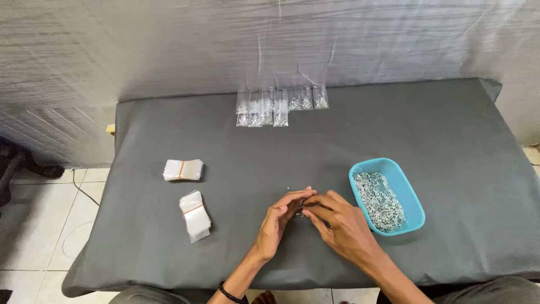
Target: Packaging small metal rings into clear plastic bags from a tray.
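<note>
Landmark: the blue tray (358, 170) near the right end of the counter (450, 146), heaped with small silvery metal pins (380, 200).
Hands: the left hand (279, 218) and right hand (337, 220) meet just left of the tray, low over the dark cloth, likely so that nothing small can drop far.
Fingers: both sets are curled together, tips pinched on one small item (302, 213) between them; it looks like a clear bag with a bit of metal, but it is mostly hidden.
Tray placement: it sits right beside the right hand, seemingly so the pins are a short reach away.
Empty bags: two banded stacks of clear bags (183, 169) (195, 215) lie well to the left of the tray, on the left hand's side.
Filled bags: a row of small clear packets (279, 105) holding silvery bits lies far behind the tray, at the counter's back edge, out of the working space.
Wrist: a dark bracelet (228, 292) on the left arm.
</note>
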